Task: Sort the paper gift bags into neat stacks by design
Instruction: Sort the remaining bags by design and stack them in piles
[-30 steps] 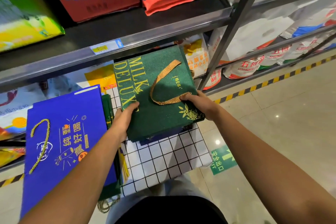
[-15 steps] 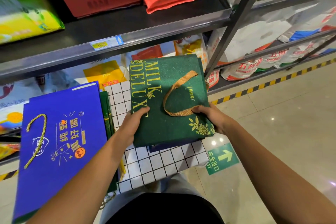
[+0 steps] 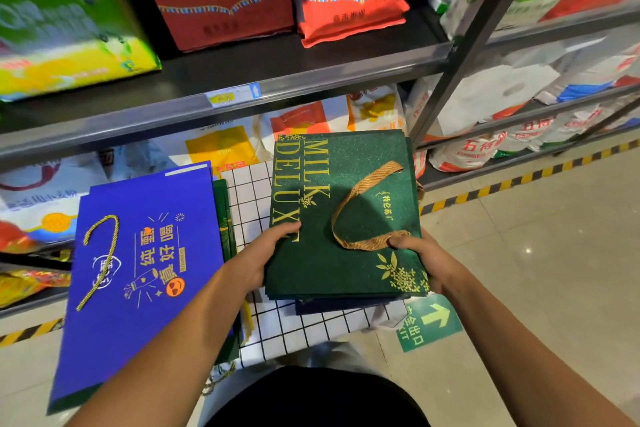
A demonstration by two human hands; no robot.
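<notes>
- Green bags (image 3: 332,236), flat-folded and lettered MILK DELUX in gold, lie as a small stack on the checked sheet (image 3: 304,326), toward its right side.
- A dark blue edge (image 3: 332,307) pokes out under the green stack at its near side; whether that is another bag I cannot tell.
- The left hand (image 3: 259,260) grips the stack's left edge just over the sheet, thumb on top by the gold letters, fingers hidden underneath.
- The right hand (image 3: 426,258) holds the near-right corner, thumb curled on top and touching the ribbon handle (image 3: 360,215); its other fingers are hidden below.
- A blue bag (image 3: 138,270) lies left of the sheet, overlapping its edge, with a cord handle (image 3: 100,260) on its face; thin green edges (image 3: 223,218) show just beside it.
- Judged from their look, the bags are light, stiff card, likely smooth enough to slide on one another.
- Holding opposite edges, as now, should keep the stack square; the loose ribbon could snag.
- Corners probably crease if pinched hard.
</notes>
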